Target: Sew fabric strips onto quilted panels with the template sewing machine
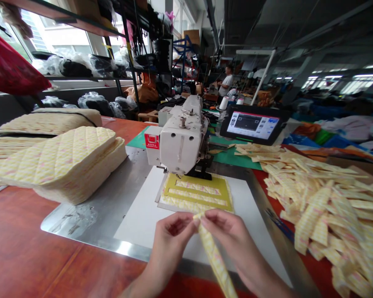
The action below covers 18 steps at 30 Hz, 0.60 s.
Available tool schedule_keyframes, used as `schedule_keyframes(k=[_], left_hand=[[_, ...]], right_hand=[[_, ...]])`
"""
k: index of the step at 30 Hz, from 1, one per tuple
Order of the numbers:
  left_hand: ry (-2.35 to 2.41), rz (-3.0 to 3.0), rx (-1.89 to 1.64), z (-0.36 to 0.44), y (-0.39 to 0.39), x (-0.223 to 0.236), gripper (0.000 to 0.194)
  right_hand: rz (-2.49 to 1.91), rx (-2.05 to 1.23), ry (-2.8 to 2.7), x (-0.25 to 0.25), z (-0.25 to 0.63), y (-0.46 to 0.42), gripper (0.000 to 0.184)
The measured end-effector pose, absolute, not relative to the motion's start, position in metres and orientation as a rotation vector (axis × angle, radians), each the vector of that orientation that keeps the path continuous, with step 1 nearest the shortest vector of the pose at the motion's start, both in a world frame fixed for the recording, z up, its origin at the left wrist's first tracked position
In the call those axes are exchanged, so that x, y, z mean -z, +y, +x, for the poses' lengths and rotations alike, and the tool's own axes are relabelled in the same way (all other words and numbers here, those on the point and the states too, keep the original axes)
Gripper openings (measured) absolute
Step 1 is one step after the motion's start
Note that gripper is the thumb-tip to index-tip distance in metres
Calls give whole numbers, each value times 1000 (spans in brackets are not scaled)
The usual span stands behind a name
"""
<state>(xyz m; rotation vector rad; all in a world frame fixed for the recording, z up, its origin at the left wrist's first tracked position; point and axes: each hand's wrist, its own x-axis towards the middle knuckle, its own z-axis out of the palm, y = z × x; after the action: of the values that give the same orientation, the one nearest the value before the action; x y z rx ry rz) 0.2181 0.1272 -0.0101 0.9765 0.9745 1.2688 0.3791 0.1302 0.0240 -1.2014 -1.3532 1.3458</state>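
Before the sewing machine (182, 142), the left hand (170, 235) and right hand (228, 232) angle inward, fingers bent, thumbs almost meeting; both pinch one end of a quilted strip (214, 258). The machine's left side bears a red label (152, 140) (lettering too small to read). The strip's long axis runs away from the machine, slanting rightward.
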Motion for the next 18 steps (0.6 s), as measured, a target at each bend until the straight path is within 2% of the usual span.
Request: schedule_keyframes(k=[2, 4, 7, 10, 13, 18], left_hand=[[931, 952, -1251, 215, 131, 16, 37], [939, 965, -1232, 210, 136, 22, 38], [1012, 1039, -1193, 199, 144, 26, 40], [1064, 1137, -1168, 187, 146, 30, 36], [1097, 1213, -1165, 179, 145, 35, 31], [1148, 1300, -1152, 169, 141, 40, 24]], right_hand=[[-1230, -1064, -1651, -31, 383, 139, 21], [-1192, -587, -1983, -37, 384, 153, 18], [-1016, 89, -2370, -33, 379, 182, 26], [-842, 552, -2589, -14, 365, 217, 31], [-753, 795, -2634, 8, 349, 247, 33], [-727, 804, -2677, 24, 339, 268, 33]])
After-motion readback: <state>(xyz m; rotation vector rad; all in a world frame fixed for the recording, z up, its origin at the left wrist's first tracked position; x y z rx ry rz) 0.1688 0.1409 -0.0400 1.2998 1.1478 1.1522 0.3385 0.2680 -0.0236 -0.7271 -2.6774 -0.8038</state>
